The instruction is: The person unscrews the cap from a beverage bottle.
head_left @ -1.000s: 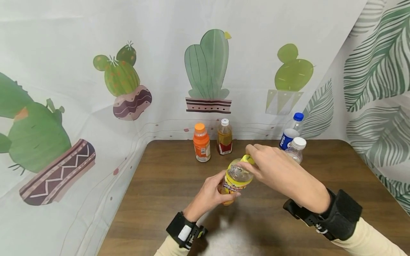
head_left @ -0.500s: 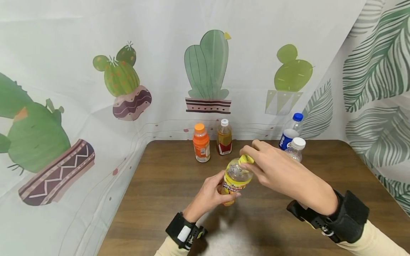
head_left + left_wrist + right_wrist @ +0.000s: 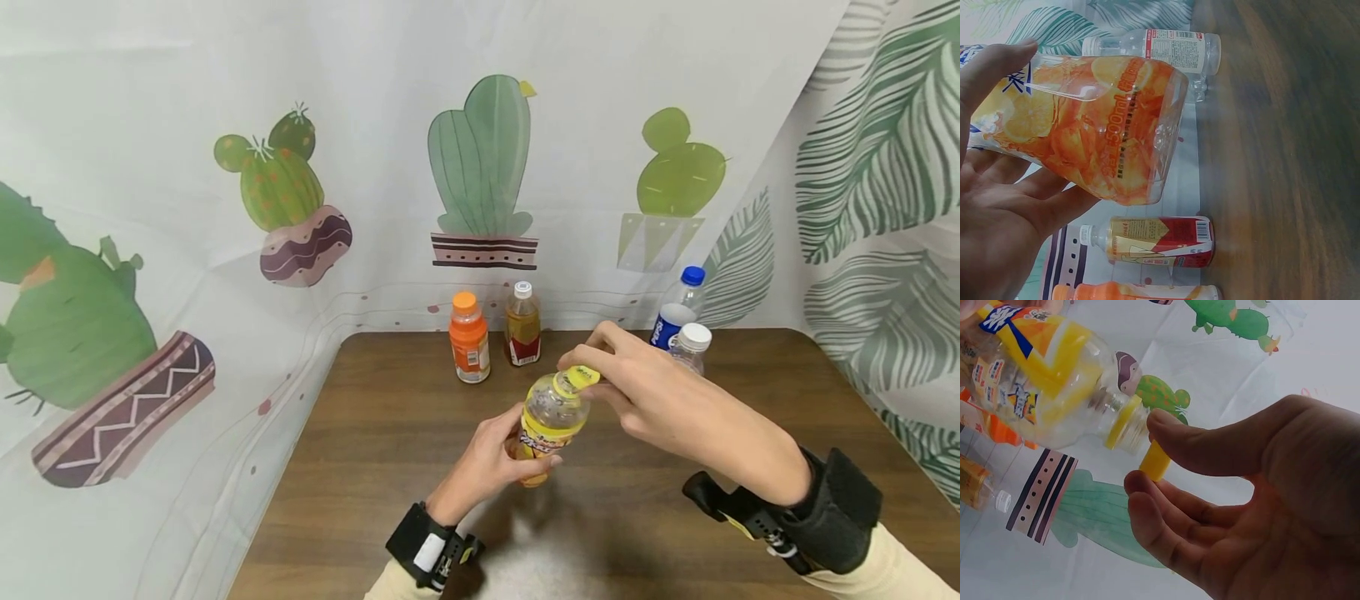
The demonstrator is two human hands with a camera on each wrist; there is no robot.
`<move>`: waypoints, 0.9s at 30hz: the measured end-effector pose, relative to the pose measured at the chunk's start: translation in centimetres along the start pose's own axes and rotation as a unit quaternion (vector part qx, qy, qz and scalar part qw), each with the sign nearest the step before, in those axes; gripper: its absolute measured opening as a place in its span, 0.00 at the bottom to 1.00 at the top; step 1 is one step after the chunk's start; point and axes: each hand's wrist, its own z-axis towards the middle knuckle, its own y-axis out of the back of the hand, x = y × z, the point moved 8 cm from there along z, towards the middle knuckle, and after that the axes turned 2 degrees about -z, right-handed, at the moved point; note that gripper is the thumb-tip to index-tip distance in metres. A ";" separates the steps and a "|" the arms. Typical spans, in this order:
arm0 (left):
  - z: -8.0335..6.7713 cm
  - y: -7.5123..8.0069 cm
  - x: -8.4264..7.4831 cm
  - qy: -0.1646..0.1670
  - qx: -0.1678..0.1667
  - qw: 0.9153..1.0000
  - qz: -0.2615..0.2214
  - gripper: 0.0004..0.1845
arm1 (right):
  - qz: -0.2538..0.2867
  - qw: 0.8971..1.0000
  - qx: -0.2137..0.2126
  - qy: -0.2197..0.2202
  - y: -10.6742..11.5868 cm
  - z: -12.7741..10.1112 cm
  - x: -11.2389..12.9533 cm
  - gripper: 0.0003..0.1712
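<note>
Above the middle of the brown wooden bench [image 3: 375, 467], a clear plastic bottle with a bright yellow and orange label [image 3: 551, 423] is held up in the air. It leans, with its top toward the right side edge. The left hand [image 3: 487, 454] has its grip wrapped around the label, thumb on one side and fingers on the other. The right hand [image 3: 648, 387] has its grip pinching a small round yellow plastic cap [image 3: 1155, 461] between thumb and fingers. The cap is at the bottle's mouth and sits crooked. The screw lines on the neck show, but I cannot tell if the cap touches it.

Near the far edge, left of its middle, stands a bottle with orange stuff and an orange lid [image 3: 469, 342]. Just right of it is a golden-brown bottle with a red label and white lid [image 3: 522, 327]. Toward the far right corner stands a clear bottle with a blue label and blue lid [image 3: 671, 323]. Just in front is a clear bottle with a white lid [image 3: 693, 337], partly hidden by the right arm.
</note>
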 end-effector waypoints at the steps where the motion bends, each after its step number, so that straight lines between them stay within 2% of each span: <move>1: -0.1 0.0 0.1 0.001 -0.001 1.000 -0.002 0.28 | 0.000 1.000 -0.001 -0.001 0.1 -0.1 -0.1 0.18; 11: -0.1 1.3 0.3 0.010 -0.021 0.999 -0.022 0.26 | -0.003 0.999 0.005 -0.035 -0.2 -2.1 -2.0 0.19; 20: -0.2 1.6 0.5 0.014 -0.028 0.999 -0.023 0.26 | 0.008 0.996 0.052 -0.065 -4.1 -5.3 -4.9 0.21; 23: -0.2 1.7 0.6 0.016 -0.031 0.999 -0.021 0.26 | 0.008 0.996 0.057 -0.064 -5.4 -6.5 -5.5 0.20; 27: -0.2 1.7 0.7 0.022 -0.036 0.999 -0.028 0.26 | 0.025 0.993 0.088 -0.070 -7.5 -8.1 -6.1 0.17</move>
